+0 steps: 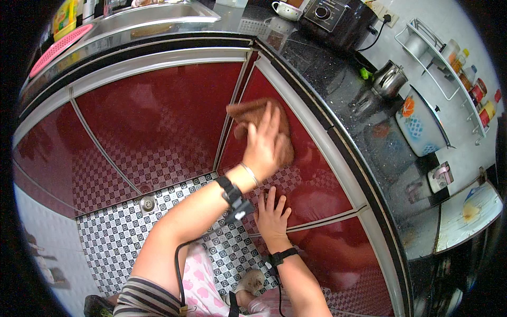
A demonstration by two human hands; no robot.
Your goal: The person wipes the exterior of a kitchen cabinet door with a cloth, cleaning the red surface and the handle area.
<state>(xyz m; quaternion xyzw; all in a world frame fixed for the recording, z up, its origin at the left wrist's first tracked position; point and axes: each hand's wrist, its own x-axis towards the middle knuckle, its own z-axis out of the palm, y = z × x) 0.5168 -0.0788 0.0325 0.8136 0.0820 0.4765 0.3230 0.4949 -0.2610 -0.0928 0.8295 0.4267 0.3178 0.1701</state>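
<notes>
My left hand (263, 146) presses a brown cloth (257, 109) flat against a glossy dark-red cabinet door (317, 170). Hand and cloth are slightly blurred, and part of the cloth is hidden under the palm. Lower down, my right hand (273, 218) is spread with its fingers apart, its palm towards the red cabinet front near the seam between two doors. It holds nothing. Each wrist wears a black strap with a cable; a bracelet also circles the left one.
A black speckled countertop (336, 75) overhangs the doors, carrying a metal pitcher (390, 79), an enamel pot (422, 123) and a black appliance (336, 23). Left are a steel sink (154, 16) and pink basket (59, 49). A drain (148, 204) sits in the patterned floor.
</notes>
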